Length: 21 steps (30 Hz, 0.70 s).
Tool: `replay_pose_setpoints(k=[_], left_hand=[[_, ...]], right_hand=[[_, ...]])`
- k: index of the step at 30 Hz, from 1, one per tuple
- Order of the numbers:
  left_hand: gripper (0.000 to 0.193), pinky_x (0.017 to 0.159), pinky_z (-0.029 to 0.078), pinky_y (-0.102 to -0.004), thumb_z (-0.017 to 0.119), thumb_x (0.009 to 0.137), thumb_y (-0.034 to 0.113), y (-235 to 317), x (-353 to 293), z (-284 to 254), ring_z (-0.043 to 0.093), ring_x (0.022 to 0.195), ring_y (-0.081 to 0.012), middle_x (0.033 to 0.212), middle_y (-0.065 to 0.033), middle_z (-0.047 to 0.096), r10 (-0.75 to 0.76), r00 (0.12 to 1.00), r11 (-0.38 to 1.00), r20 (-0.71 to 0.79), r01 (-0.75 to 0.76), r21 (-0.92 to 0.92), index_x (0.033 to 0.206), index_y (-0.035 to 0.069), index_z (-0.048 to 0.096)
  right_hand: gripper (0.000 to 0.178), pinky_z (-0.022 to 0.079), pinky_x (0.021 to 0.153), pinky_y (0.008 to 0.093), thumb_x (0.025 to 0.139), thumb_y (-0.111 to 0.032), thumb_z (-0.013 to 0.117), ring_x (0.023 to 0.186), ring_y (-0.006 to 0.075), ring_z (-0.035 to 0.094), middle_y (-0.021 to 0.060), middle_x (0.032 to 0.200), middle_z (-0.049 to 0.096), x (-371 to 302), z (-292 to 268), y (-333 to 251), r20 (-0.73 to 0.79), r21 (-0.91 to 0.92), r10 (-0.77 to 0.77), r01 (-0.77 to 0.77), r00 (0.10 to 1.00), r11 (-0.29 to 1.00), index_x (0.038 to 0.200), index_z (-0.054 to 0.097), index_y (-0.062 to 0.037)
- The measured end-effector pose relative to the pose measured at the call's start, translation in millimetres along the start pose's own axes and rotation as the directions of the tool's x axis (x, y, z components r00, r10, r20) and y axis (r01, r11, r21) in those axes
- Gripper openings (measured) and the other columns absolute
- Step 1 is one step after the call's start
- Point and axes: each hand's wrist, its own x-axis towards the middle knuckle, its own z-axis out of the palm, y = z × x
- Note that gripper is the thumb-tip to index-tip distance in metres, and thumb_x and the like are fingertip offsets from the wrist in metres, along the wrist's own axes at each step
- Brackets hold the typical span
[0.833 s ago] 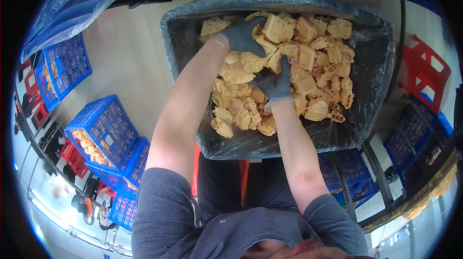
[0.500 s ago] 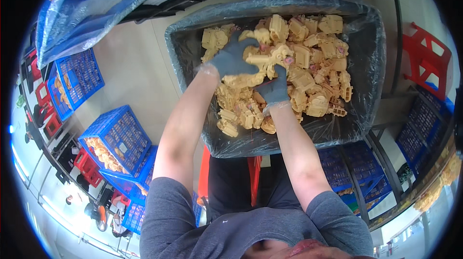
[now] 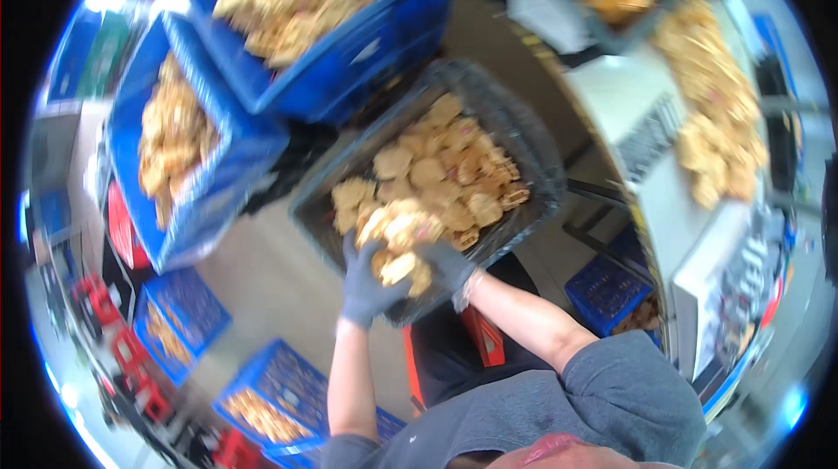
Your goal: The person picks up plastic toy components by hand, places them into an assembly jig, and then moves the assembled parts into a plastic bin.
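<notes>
My left hand (image 3: 368, 286) and my right hand (image 3: 449, 267), both in grey gloves, close from either side around a clump of tan moulded parts (image 3: 401, 229). Fingers curl against its lower sides, and the pieces look lumpy and blurred. I hold the clump above the near end of a bin (image 3: 546, 142) lined with dark plastic film. More tan moulded parts (image 3: 428, 174) lie heaped in that bin, past my hands. How many pieces the clump contains cannot be made out.
Large blue bins (image 3: 375, 54) full of tan parts stand far left, one with a film-covered rim (image 3: 196, 207). At right, a workbench (image 3: 611, 102) carries a pile of parts (image 3: 720, 133). Blue crates (image 3: 188, 321) sit on the floor at left. An orange-red stool (image 3: 484, 338) is beneath me.
My view has swung, bringing the workbench and the full blue bins into sight. Both hands have moved from the heap toward the bin's near end, gripping a clump of parts between them.
</notes>
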Motion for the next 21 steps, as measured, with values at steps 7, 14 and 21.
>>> replay_pose_setpoints(k=[7, 14, 21], left_hand=[[0.061, 0.100, 0.033, -0.0416, 0.074, 0.050, 0.014, 168, -40, -47, 0.034, 0.124, -0.0386, 0.134, -0.0194, 0.028, 0.273, 0.959, 0.962, -0.071, -0.270, 0.048, 0.104, 0.011, 0.047], [0.061, 0.102, 0.029, -0.0434, 0.076, 0.051, 0.017, 333, 8, -14, 0.031, 0.126, -0.0383, 0.133, -0.0217, 0.030, 0.658, 0.753, 0.750, -0.019, -0.657, -0.077, 0.107, 0.010, 0.052], [0.066, 0.105, 0.031, -0.0403, 0.079, 0.051, 0.026, 465, 72, 99, 0.034, 0.125, -0.0407, 0.112, -0.0186, 0.053, 0.874, 0.486, 0.466, -0.020, -0.849, -0.249, 0.109, 0.010, 0.050]], right_hand=[[0.057, 0.045, 0.092, 0.0306, 0.076, -0.006, 0.065, 0.107, 0.0166, 0.054, 0.0064, 0.119, 0.054, -138, 103, -66, 0.249, -0.127, -0.264, 0.302, 0.932, 0.945, 0.127, 0.042, -0.0043], [0.054, 0.046, 0.090, 0.0314, 0.074, -0.013, 0.069, 0.104, 0.0165, 0.055, 0.0070, 0.113, 0.056, -273, 113, -193, 0.136, -0.251, -0.588, 0.601, 0.798, 0.758, 0.122, 0.046, -0.0017], [0.034, 0.044, 0.092, 0.0337, 0.093, -0.018, 0.043, 0.104, 0.0203, 0.055, 0.0086, 0.116, 0.055, -365, 5, -331, 0.317, -0.767, -0.895, 0.640, 0.312, -0.049, 0.121, 0.049, 0.0003]])
